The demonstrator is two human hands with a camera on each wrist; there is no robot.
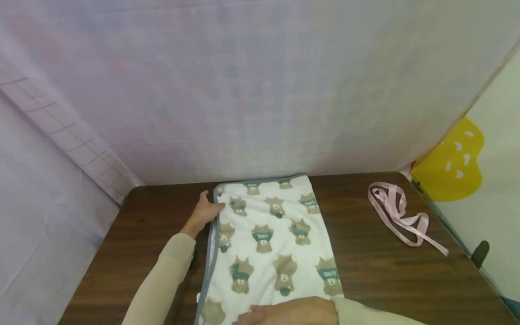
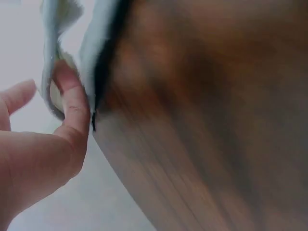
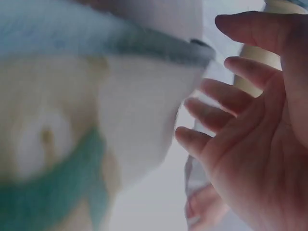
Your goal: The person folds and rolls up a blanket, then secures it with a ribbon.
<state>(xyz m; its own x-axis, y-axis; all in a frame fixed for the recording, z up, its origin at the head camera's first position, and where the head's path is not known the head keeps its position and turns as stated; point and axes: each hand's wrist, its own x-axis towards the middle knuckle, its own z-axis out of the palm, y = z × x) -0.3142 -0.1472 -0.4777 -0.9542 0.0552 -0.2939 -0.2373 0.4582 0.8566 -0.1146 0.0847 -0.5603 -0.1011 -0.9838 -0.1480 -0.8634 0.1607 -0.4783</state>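
Observation:
A white blanket [image 1: 280,216] with brown bears in green scarves lies folded on the dark wooden table, with a grey border along its left and far sides. Near its far left corner, my left hand [image 1: 208,210] touches the left edge with the fingers spread. The left wrist view shows one finger [image 2: 72,98] reaching in among the blanket's edges [image 2: 57,108], while another digit stands apart from it. At the near part of the blanket is my right hand [image 1: 290,311], partly cut off by the frame. Its fingers [image 3: 209,115] are extended and hold nothing in the right wrist view.
A loosely coiled pink ribbon [image 1: 400,214] lies on the table's right side. Wood tabletop [image 1: 365,280] shows on both sides of the blanket. A pale cloth backdrop [image 1: 260,113] hangs behind the table, with more sheeting at the left and right.

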